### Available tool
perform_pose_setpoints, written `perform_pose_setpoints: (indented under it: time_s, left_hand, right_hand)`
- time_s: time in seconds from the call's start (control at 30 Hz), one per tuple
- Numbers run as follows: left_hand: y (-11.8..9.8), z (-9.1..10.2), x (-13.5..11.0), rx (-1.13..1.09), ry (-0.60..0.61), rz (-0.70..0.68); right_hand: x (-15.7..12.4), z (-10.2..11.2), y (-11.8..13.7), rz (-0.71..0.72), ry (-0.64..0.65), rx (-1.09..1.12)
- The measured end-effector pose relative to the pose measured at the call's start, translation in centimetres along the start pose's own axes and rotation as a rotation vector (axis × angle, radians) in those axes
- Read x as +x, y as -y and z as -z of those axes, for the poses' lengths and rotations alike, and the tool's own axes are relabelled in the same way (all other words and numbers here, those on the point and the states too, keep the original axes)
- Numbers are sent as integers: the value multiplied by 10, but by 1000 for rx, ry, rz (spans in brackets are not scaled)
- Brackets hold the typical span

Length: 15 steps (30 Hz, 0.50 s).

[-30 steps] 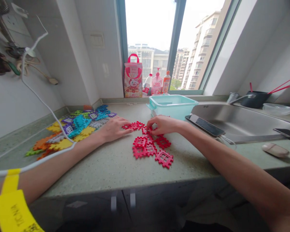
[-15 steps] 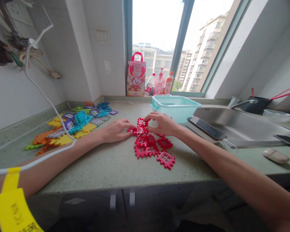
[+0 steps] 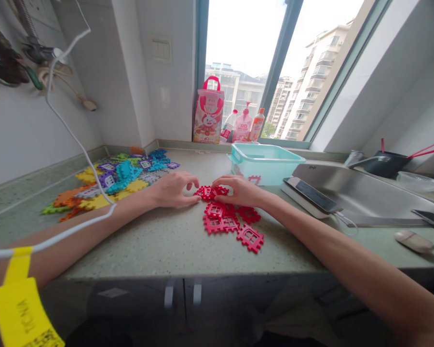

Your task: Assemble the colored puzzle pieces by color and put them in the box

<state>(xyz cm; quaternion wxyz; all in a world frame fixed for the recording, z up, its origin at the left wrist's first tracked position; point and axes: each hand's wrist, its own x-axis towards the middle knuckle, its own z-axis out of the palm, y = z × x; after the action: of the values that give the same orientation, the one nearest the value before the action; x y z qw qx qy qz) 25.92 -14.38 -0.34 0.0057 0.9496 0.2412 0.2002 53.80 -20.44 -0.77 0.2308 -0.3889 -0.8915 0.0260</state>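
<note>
Red toothed pieces (image 3: pixel 207 193) lie on the tabletop (image 3: pixel 148 250) between the two hands, presumably so both can reach them. Right hand (image 3: pixel 240 191): thumb and fingers around their edge; cannot tell if clamped. Left hand (image 3: pixel 173 190): thumb and fingertips apart, beside them. Versus half a second ago, the raised red piece sits lower and the left fingertips part. Loose red pile (image 3: pixel 224 222) nearer the body; multicoloured pile (image 3: pixel 127 174) left, seemingly kept separate by colour.
</note>
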Motion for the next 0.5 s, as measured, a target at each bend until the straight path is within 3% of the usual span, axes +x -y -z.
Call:
perform_pose_setpoints:
  time_s: [0.1,0.4,0.5]
  left_hand:
    - [-1,2,-2,-12,52,35]
    - [4,4,-4,-64,126,-40]
    - [7,5,-4,-54,133,-52]
  right_hand:
    - [1,-1,2,-39,20,-11]
    - [3,1,1,-62,-62,-24]
    - [3,2,2,-39,-35,-1]
